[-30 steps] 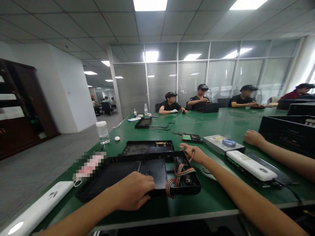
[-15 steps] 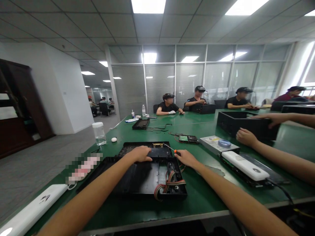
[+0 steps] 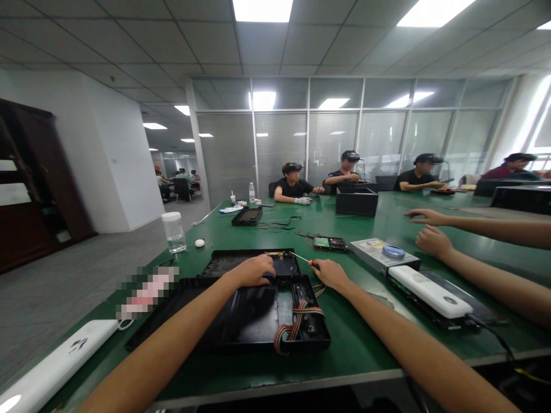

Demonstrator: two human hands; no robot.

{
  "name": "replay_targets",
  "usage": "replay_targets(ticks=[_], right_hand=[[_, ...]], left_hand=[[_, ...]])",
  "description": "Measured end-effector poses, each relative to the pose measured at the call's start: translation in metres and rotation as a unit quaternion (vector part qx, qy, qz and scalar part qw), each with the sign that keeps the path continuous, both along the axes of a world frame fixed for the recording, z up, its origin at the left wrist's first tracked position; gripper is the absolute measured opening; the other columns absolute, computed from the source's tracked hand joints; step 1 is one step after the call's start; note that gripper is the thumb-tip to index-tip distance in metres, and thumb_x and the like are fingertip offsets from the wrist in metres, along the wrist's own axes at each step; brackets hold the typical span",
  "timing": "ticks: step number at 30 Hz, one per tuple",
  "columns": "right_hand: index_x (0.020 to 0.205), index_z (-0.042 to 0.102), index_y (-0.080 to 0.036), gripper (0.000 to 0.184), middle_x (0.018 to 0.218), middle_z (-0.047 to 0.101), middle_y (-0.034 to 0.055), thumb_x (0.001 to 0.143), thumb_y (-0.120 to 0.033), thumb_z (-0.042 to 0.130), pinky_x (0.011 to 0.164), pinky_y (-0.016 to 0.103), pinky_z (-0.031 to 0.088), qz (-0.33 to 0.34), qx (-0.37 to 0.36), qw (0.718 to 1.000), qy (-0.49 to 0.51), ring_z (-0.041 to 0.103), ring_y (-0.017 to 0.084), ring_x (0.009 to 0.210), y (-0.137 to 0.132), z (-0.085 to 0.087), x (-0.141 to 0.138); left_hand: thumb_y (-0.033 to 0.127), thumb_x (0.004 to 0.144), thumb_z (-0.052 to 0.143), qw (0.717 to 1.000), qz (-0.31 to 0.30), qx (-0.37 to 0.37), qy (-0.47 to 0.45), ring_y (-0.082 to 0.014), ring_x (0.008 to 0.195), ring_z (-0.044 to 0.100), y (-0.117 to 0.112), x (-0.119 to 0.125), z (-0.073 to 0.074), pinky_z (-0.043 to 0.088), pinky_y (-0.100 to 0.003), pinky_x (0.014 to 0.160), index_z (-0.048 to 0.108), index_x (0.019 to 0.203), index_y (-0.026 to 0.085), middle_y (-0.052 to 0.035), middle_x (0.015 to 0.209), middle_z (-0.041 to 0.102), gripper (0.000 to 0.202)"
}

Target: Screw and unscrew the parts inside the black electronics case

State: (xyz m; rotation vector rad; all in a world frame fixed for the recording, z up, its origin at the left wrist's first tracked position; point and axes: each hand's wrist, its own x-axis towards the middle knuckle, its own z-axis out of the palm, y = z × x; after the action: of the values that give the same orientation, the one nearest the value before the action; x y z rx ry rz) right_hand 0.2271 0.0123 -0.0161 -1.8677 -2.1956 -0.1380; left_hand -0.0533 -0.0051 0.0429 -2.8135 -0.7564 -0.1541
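Observation:
A black metal case (image 3: 249, 312) lies opened flat in front of me, with striped ribbon cables (image 3: 297, 324) in its right corner. My left hand (image 3: 256, 269) is closed around the edge where the case's front and back parts meet; its fingertips are partly hidden. In my right hand (image 3: 330, 273) is a screwdriver (image 3: 310, 263) with an orange and black handle, gripped beside the case's right side. Its thin shaft points left toward a small brass-coloured part (image 3: 275, 254) on the back panel (image 3: 282, 265).
Right of me lie a silver disc drive (image 3: 383, 255), a white power bank (image 3: 430, 291) and a hard drive (image 3: 329, 244). A clear jar (image 3: 174, 232) stands left. A neighbour's hands (image 3: 433, 238) rest at right. People sit opposite, near a black box (image 3: 356, 202).
My left hand's fingers have curled in at the case edge. The screwdriver has shifted slightly right. The neighbour's black box has moved from the right to the far side.

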Motion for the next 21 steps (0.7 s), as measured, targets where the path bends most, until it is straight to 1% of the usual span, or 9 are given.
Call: replay_targets(ticks=[2,5,8,11,14,18,19,21], right_hand=[[0.099,0.060,-0.022,0.032,0.093,0.063,0.0081,0.085,-0.041,0.037,0.069,0.027,0.039,-0.008,-0.007,1.000,-0.001,0.058,0.020,0.087,0.001,0.000,-0.001],[0.101,0.059,-0.023,0.033,0.095,0.063,0.0081,0.085,-0.041,0.038,0.069,0.028,0.039,-0.010,-0.019,1.000,-0.001,0.058,0.021,0.088,0.002,0.000,-0.002],[0.100,0.060,-0.023,0.032,0.096,0.063,0.0080,0.084,-0.041,0.039,0.070,0.028,0.040,-0.007,-0.022,1.000,0.004,0.058,0.022,0.089,0.003,0.000,0.000],[0.100,0.060,-0.023,0.032,0.096,0.064,0.0078,0.083,-0.041,0.040,0.071,0.028,0.039,-0.001,-0.019,1.000,0.019,0.058,0.021,0.089,0.004,0.000,0.004],[0.101,0.061,-0.023,0.032,0.096,0.064,0.0076,0.083,-0.041,0.041,0.071,0.027,0.039,-0.001,-0.017,0.999,0.035,0.058,0.021,0.090,0.005,0.000,0.007],[0.100,0.061,-0.023,0.032,0.096,0.064,0.0073,0.082,-0.041,0.043,0.072,0.027,0.039,-0.002,-0.004,0.999,0.049,0.057,0.021,0.090,0.009,-0.001,0.013],[0.100,0.061,-0.023,0.032,0.096,0.064,0.0073,0.081,-0.041,0.043,0.072,0.027,0.039,-0.002,0.001,0.999,0.054,0.057,0.021,0.091,0.011,-0.002,0.014],[0.100,0.062,-0.022,0.032,0.095,0.064,0.0074,0.081,-0.041,0.043,0.073,0.027,0.039,0.000,0.012,0.998,0.068,0.057,0.021,0.091,0.014,-0.003,0.018]], left_hand=[[0.026,0.076,0.058,1.000,-0.021,0.004,-0.004,-0.0155,0.084,0.047,0.001,0.000,-0.007,0.037,-0.023,0.075,0.065,0.082,0.022,-0.0035,0.084,0.052,0.009],[0.023,0.082,0.050,0.999,-0.023,0.027,-0.012,-0.0151,0.079,0.045,0.000,0.001,-0.019,0.037,-0.024,0.072,0.064,0.077,0.020,-0.0041,0.081,0.049,0.015],[0.020,0.084,0.044,0.998,-0.031,0.056,-0.019,-0.0157,0.082,0.044,-0.004,0.003,-0.024,0.036,-0.026,0.076,0.060,0.076,0.017,-0.0049,0.084,0.049,0.018],[0.018,0.088,0.037,0.997,-0.013,0.067,-0.047,-0.0154,0.082,0.045,-0.008,0.009,-0.021,0.037,-0.025,0.076,0.055,0.084,0.016,-0.0049,0.086,0.051,0.018],[0.019,0.089,0.033,0.997,0.012,0.059,-0.048,-0.0146,0.075,0.048,-0.010,0.022,-0.015,0.038,-0.024,0.069,0.051,0.090,0.016,-0.0041,0.082,0.053,0.019],[0.020,0.084,0.043,0.999,-0.022,0.029,0.023,-0.0154,0.070,0.052,-0.010,0.045,-0.007,0.039,-0.023,0.064,0.054,0.086,0.017,-0.0030,0.076,0.057,0.011],[0.019,0.081,0.047,0.999,-0.028,0.021,0.029,-0.0156,0.070,0.053,-0.010,0.050,-0.006,0.040,-0.023,0.064,0.055,0.088,0.018,-0.0029,0.076,0.058,0.011],[0.018,0.078,0.051,1.000,-0.027,0.006,0.012,-0.0157,0.071,0.055,-0.007,0.059,-0.005,0.040,-0.022,0.063,0.056,0.093,0.018,-0.0028,0.077,0.060,0.016]])
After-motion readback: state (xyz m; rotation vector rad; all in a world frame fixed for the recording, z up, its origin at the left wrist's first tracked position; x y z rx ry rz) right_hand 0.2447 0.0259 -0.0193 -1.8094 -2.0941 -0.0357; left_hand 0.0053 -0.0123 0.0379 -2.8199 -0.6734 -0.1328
